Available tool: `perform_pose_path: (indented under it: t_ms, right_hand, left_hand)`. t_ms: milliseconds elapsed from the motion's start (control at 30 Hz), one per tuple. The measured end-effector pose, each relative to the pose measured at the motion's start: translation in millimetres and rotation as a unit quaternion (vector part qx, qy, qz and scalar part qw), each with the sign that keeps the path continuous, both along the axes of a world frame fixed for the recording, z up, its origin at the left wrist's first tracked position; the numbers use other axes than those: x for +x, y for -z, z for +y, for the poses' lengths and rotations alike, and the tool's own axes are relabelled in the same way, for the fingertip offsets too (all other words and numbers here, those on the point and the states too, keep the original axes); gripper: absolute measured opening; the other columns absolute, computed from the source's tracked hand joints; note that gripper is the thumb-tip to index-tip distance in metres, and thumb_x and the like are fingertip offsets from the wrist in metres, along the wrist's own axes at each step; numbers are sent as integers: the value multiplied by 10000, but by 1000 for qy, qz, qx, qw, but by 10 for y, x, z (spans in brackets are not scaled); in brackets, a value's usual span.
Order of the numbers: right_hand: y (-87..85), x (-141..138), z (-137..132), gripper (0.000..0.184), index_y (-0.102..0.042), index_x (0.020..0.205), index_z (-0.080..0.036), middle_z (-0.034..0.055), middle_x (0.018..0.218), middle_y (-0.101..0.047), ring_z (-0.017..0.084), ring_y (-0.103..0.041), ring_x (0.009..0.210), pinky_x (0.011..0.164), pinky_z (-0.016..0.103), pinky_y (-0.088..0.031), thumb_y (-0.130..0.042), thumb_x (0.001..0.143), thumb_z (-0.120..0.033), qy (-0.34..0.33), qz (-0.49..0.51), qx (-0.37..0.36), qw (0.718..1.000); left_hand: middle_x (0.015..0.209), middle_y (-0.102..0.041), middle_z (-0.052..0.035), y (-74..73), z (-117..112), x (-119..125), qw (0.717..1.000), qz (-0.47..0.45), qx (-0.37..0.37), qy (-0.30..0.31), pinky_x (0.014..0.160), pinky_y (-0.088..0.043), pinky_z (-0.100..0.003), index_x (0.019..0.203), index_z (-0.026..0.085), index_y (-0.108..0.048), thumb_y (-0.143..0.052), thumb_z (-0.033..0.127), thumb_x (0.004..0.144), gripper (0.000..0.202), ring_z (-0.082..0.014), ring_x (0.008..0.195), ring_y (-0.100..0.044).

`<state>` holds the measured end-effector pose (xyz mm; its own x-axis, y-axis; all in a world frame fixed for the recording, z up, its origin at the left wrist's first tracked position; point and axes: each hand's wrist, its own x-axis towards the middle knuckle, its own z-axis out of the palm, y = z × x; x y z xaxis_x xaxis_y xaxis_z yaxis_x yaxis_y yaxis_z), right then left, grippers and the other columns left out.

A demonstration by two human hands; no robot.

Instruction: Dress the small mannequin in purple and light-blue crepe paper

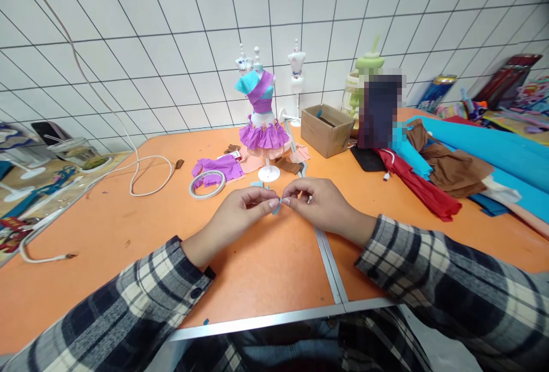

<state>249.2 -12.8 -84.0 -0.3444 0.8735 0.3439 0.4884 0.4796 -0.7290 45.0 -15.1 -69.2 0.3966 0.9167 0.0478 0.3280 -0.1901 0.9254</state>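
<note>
My left hand (242, 209) and my right hand (319, 203) meet over the orange table (128, 229), both pinching a small light-blue scrap of paper (277, 206) between thumb and fingers. Just behind them stands a small mannequin (262, 123) on a white stand, dressed in a purple crepe skirt and a purple and turquoise top. To its left lie a roll of tape (207, 183) and purple paper scraps (218, 167).
A cardboard box (326, 130) sits behind the right hand, with two bare white mannequins (296, 69) at the tiled wall. Red, brown and blue crepe sheets (446, 172) cover the right side. A white cable (141, 175) loops on the left. A metal seam (328, 263) crosses the table.
</note>
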Motion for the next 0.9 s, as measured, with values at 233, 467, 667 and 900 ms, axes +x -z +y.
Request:
perform_pose_path:
  t_ms: [233,467,667,900]
  right_hand:
    - [-46,-22,-52,349,-579,1059,-209,-20,876,-656,55,-500,512,528,214,-424,-728,766,-326,-3,101,-74,992]
    - [-36,-68,-69,315,-612,932,-187,18,853,-590,110,-560,639,439,200,-499,-695,768,-443,-36,192,-267,944]
    - [-12,-71,-20,288,-629,822,-165,5,775,-583,94,-530,616,459,194,-492,-763,702,-390,-25,205,-281,937]
    - [5,9,60,284,-638,810,-156,-13,702,-548,73,-478,541,442,191,-454,-743,729,-407,-54,180,-288,939]
  left_hand:
    - [893,-749,-64,43,11,-23,997,-38,-68,9,841,-492,-322,856,150,-739,-744,356,765,226,-188,846,-670]
    - [886,-742,-32,15,-11,0,990,-112,-46,-66,836,-486,-297,849,177,-744,-776,344,757,194,-168,850,-654]
    - [858,-742,-18,28,0,-1,991,-109,-45,-67,799,-485,-283,844,184,-746,-792,356,730,211,-153,802,-645]
    - [996,-752,-50,-4,19,-17,994,-81,-37,-67,879,-481,-322,965,194,-753,-767,419,752,310,-195,932,-658]
